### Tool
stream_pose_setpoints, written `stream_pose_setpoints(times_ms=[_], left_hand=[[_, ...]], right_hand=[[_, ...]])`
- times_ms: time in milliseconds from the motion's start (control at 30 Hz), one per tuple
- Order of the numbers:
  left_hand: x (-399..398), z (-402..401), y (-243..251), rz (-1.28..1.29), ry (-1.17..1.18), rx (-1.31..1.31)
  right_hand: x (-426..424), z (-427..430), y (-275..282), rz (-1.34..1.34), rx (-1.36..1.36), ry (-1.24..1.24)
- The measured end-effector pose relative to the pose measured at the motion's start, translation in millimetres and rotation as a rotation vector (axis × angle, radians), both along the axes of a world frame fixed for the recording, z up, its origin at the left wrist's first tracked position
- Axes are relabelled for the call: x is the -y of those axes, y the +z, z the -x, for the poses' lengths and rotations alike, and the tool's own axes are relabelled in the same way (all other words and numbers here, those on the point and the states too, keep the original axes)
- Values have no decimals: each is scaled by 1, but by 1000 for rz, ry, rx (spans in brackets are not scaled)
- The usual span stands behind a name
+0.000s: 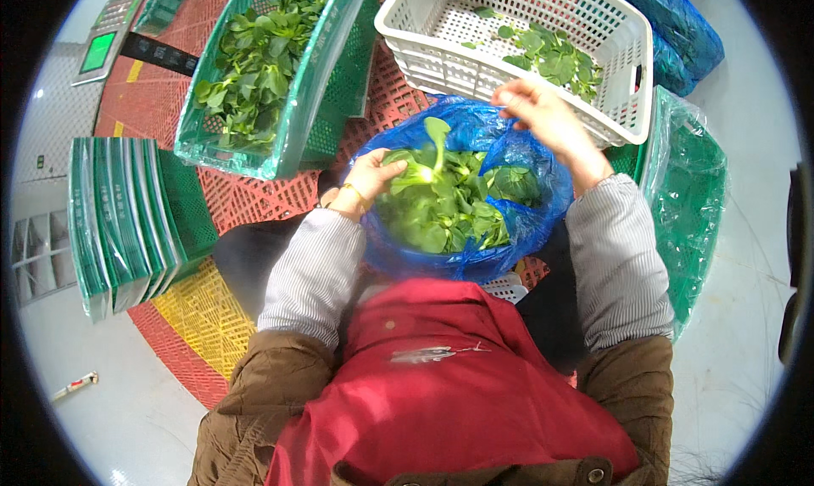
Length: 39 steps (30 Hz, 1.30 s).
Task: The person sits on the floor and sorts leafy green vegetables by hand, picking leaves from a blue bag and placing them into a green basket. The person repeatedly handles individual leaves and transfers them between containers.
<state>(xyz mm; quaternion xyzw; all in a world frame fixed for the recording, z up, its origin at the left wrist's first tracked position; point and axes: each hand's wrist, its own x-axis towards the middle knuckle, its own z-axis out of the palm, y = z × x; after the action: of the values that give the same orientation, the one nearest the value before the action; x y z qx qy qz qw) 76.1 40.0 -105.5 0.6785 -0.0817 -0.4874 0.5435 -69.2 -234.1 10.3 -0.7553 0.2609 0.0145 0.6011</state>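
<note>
My left hand (367, 184) grips a bok choy plant (416, 175) by its pale base, with one leaf standing upright. It is over the left side of an open blue plastic bag (547, 222) in front of my lap. Loose leafy greens (458, 222) fill the bag, and a fold of plastic partly covers some at its right. My right hand (540, 117) hovers above the bag's far right rim, beside the near wall of a white perforated crate (439, 50). Its fingers are bent and apart, with nothing visible in them. Some picked green leaves (559, 60) lie inside that crate.
Far left stands a plastic-lined green crate (318, 85) holding many leafy greens (267, 53). Nested green crates (121, 225) are at my left, with more green crates (687, 187) at right. A digital scale (98, 56), another blue bag (680, 37) and red floor grating (238, 200) surround these.
</note>
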Motion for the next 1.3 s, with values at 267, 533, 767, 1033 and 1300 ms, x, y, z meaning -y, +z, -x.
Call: stream_pose_setpoints(times_ms=[267, 533, 767, 1033, 1300], left_hand=[[-3, 24, 54, 191, 185, -115], [1, 60, 71, 182, 297, 132], [-3, 57, 75, 191, 245, 174], [2, 58, 75, 230, 208, 133], [4, 54, 63, 272, 385, 396]], right_hand=[[-78, 12, -9, -149, -35, 229], [-108, 24, -5, 246, 152, 141], [-110, 26, 1, 169, 258, 303], [-78, 25, 16, -512, 5, 389], [-66, 11, 5, -131, 154, -235]])
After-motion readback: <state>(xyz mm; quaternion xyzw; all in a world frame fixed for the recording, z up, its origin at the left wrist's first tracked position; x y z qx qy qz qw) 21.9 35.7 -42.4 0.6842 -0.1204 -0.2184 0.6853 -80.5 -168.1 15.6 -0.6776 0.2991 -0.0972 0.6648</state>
